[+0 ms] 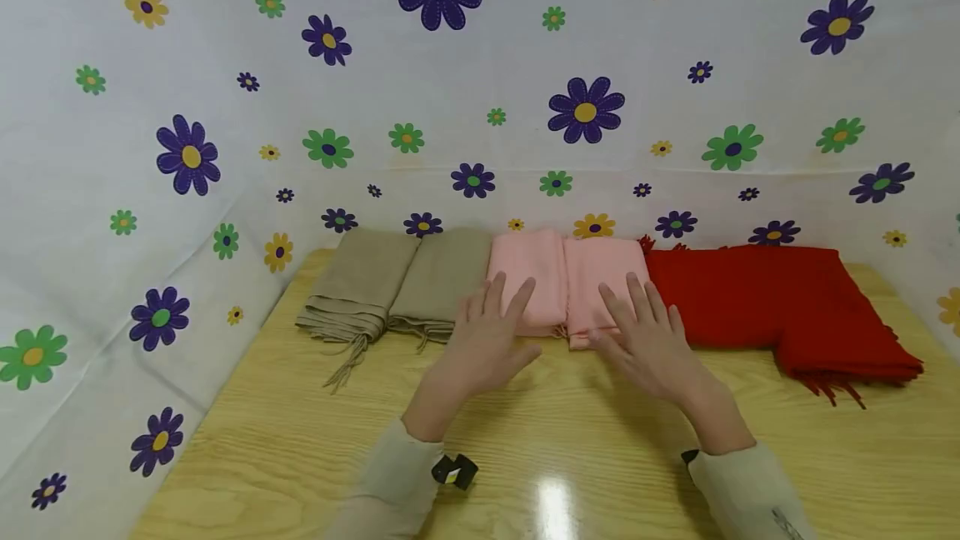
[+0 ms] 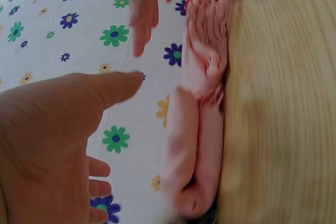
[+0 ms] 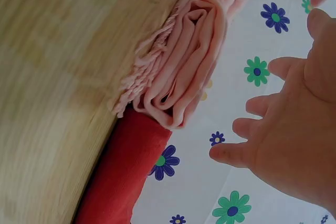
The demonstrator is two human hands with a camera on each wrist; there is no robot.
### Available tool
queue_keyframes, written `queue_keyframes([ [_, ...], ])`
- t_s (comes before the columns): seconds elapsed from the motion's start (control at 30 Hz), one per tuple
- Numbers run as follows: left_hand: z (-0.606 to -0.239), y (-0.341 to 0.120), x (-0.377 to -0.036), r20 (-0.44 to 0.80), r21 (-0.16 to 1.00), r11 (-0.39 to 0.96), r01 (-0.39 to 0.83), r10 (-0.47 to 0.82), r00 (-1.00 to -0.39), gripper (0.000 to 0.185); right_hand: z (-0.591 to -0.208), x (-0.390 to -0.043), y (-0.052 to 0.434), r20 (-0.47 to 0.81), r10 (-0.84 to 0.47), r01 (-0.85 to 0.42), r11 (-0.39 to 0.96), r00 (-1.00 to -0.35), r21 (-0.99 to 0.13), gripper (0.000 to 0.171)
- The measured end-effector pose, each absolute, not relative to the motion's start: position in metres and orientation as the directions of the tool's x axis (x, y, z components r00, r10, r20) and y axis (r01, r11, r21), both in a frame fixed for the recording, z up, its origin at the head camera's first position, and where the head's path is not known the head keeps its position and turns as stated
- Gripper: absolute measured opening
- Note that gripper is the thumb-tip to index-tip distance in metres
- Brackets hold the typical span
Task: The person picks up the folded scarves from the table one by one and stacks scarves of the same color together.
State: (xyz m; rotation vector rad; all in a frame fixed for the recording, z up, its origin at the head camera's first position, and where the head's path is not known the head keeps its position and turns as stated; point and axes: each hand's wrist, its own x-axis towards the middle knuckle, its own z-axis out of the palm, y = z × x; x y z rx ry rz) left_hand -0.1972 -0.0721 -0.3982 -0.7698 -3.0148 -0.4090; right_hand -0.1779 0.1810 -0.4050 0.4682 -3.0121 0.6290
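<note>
Two folded pink scarves lie side by side in the middle of the row, the left pink scarf (image 1: 534, 258) against the right pink scarf (image 1: 600, 263). My left hand (image 1: 480, 352) is held palm down with fingers spread, in front of the left pink one and overlapping it in the head view. Fingers apart too, my right hand (image 1: 651, 350) hovers before the right pink scarf. Both wrist views show the hands raised off the cloth, holding nothing. The right wrist view shows the layered fold and fringe of a pink scarf (image 3: 184, 61) beside red cloth (image 3: 126, 166).
Two folded beige scarves, the outer beige scarf (image 1: 375, 261) and the inner beige scarf (image 1: 450, 269), fill the row's left end. Folded red fringed cloth (image 1: 735, 294) spreads to the right. Behind the wooden table (image 1: 300, 440) hangs a flowered white sheet (image 1: 495, 65).
</note>
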Motion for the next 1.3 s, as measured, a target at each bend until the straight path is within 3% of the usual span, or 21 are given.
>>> queue_keyframes([
  [0.17, -0.407, -0.036, -0.202, 0.052, 0.345, 0.827, 0.443, 0.454, -0.889, 0.076, -0.403, -0.185, 0.182, 0.114, -0.274, -0.296, 0.848, -0.955, -0.44, 0.066],
  [0.37, -0.421, -0.015, -0.205, 0.059, 0.285, 0.844, 0.455, 0.458, -0.887, 0.065, -0.408, -0.191, 0.191, 0.138, -0.239, -0.275, 0.82, -0.961, -0.501, 0.052],
  [0.67, -0.416, 0.019, -0.216, 0.114, 0.211, 0.819, 0.533, 0.521, -0.846, 0.051, -0.408, -0.221, 0.194, 0.069, -0.254, -0.252, 0.813, -0.965, -0.525, 0.049],
  [0.77, -0.417, 0.039, -0.226, 0.065, 0.141, 0.828, 0.543, 0.539, -0.84, 0.055, -0.404, -0.249, 0.197, 0.068, -0.291, -0.284, 0.813, -0.954, -0.508, 0.044],
  [0.87, -0.423, 0.053, -0.228, 0.009, -0.021, 0.834, 0.551, 0.551, -0.835, 0.057, -0.406, -0.274, 0.198, 0.021, -0.325, -0.293, 0.821, -0.946, -0.49, 0.044],
  [1.03, -0.433, 0.063, -0.22, 0.102, -0.284, 0.81, 0.514, 0.558, -0.823, 0.032, -0.416, -0.291, 0.198, -0.087, -0.383, -0.309, 0.843, -0.92, -0.441, 0.048],
  [1.13, -0.435, 0.065, -0.22, 0.177, -0.356, 0.797, 0.488, 0.571, -0.802, 0.025, -0.416, -0.289, 0.201, -0.11, -0.388, -0.31, 0.851, -0.915, -0.424, 0.049],
  [1.3, -0.431, 0.062, -0.225, 0.124, -0.349, 0.767, 0.539, 0.608, -0.784, 0.022, -0.407, -0.287, 0.203, -0.162, -0.379, -0.296, 0.875, -0.911, -0.382, 0.05],
])
